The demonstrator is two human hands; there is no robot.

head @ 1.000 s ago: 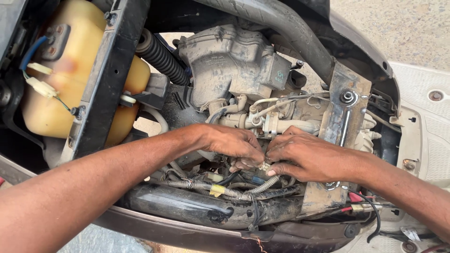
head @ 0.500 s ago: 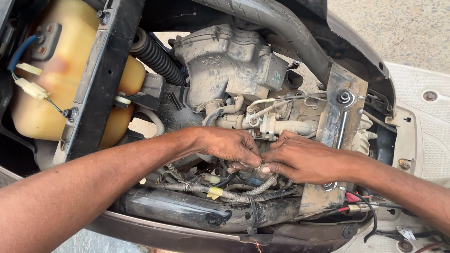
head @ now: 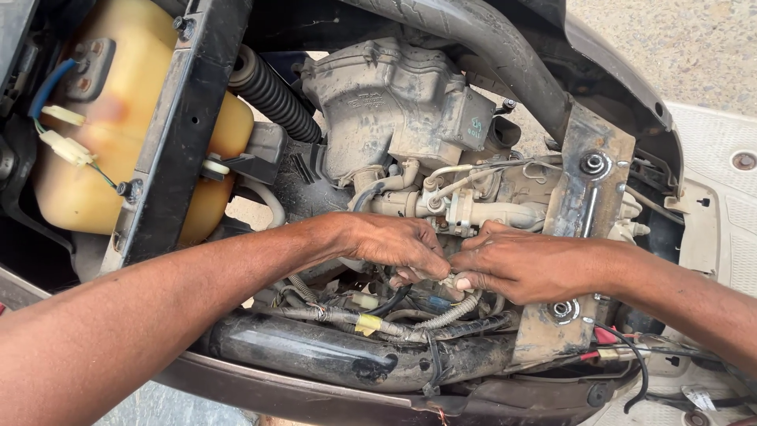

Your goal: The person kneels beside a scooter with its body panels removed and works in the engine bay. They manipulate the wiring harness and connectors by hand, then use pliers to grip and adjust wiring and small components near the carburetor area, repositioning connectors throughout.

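Opened scooter body, seen from above. Upper left of the frame: a translucent yellow plastic tank (head: 118, 134), rounded and smooth, crossed by a flat black frame bar (head: 177, 134). Upper centre: a dusty grey cast air-box housing (head: 394, 102) with ribbed, angular faces; a black corrugated hose (head: 272, 95) runs to its left. Lower centre: a glossy black steel tube (head: 315, 355) lying across the frame, with a wrapped wire harness (head: 378, 322) along it bearing a yellow tape tag (head: 367, 324). Right of centre: a scuffed flat metal bracket (head: 587, 197) with bolts. Centre: the left hand (head: 394, 244) and right hand (head: 524, 264) meet fingertip to fingertip, both pinching a small pale connector (head: 453, 282) at the end of a grey ribbed sleeve (head: 449, 314), just above the harness.
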